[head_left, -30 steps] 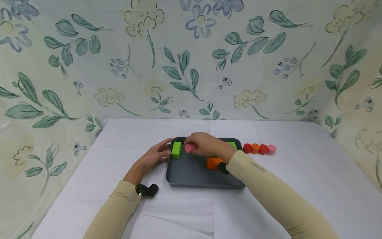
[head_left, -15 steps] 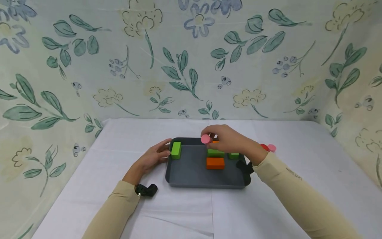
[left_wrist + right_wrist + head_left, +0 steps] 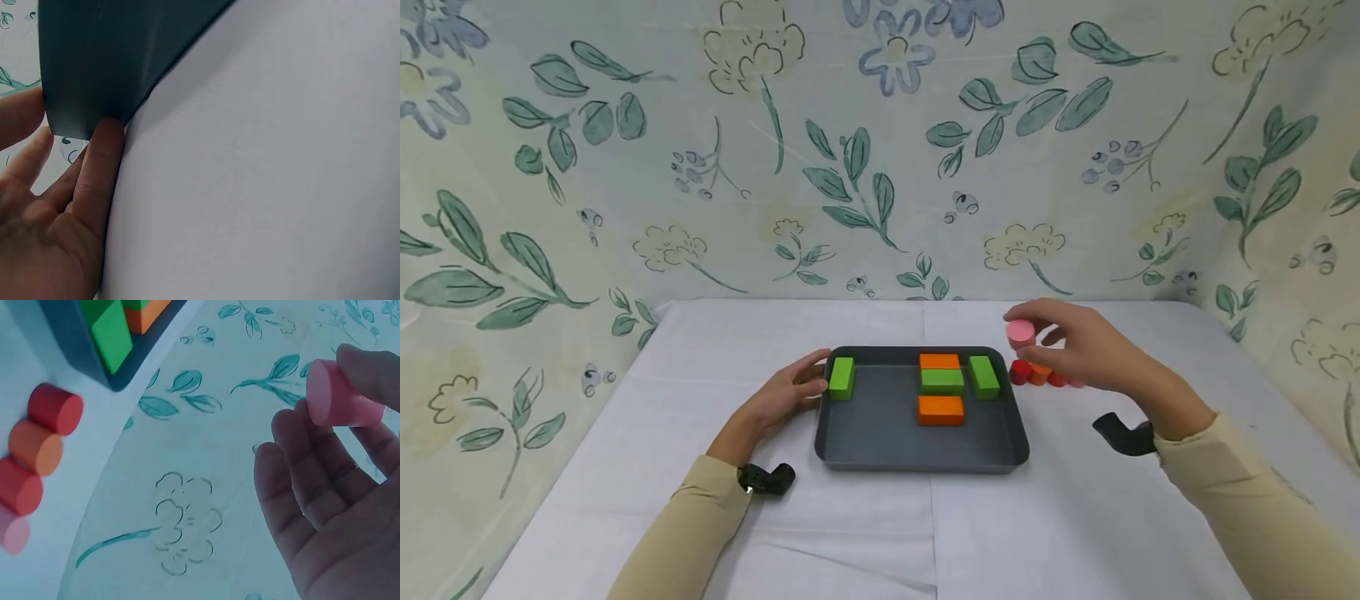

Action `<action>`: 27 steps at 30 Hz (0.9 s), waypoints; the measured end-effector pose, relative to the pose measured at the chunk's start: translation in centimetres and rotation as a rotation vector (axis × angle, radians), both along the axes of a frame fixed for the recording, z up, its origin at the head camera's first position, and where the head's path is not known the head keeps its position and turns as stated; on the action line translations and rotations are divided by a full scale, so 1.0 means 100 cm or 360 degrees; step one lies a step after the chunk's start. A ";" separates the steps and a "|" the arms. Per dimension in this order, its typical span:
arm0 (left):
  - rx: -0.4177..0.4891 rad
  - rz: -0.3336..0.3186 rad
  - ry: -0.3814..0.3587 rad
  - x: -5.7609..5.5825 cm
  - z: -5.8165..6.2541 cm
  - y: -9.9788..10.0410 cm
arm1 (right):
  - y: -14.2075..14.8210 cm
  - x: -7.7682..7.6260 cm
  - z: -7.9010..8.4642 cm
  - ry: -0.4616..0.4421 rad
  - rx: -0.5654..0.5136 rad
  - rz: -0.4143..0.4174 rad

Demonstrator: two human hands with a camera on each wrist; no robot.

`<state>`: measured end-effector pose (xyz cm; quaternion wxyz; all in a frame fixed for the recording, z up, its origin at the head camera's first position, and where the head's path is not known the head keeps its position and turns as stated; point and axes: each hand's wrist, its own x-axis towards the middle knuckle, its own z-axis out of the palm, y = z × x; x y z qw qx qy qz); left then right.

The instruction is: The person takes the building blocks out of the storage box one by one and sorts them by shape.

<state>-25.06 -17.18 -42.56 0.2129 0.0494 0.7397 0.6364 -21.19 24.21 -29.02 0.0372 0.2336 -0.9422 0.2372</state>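
Aloft, pink cylinder (image 3: 1021,334), end facing head camera

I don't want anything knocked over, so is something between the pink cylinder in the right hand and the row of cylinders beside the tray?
No object shows between the pink cylinder and the row of cylinders; only fingers of the right hand might get in the way.
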 end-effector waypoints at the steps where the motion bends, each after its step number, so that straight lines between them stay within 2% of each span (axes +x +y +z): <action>1: -0.0003 -0.0003 0.0000 0.000 0.000 0.000 | 0.008 0.003 -0.001 0.0011 0.0006 -0.0021; 5: 0.0003 -0.0019 0.0002 -0.001 0.000 0.002 | 0.042 0.015 -0.005 0.0091 0.0068 -0.0089; 8: 0.0004 -0.0022 0.0005 0.000 0.001 0.003 | 0.067 0.021 -0.008 0.0205 0.0129 -0.0139; 12: -0.0007 -0.0008 0.0003 0.000 0.002 0.003 | 0.098 0.027 -0.010 0.0271 0.0103 -0.0250; 20: -0.0029 -0.0007 0.0005 0.000 0.001 0.001 | 0.151 0.033 -0.015 0.0082 0.0134 -0.0560; 27: -0.0029 0.0000 0.0013 0.001 0.000 0.000 | 0.193 0.031 -0.036 -0.0113 0.0145 -0.0760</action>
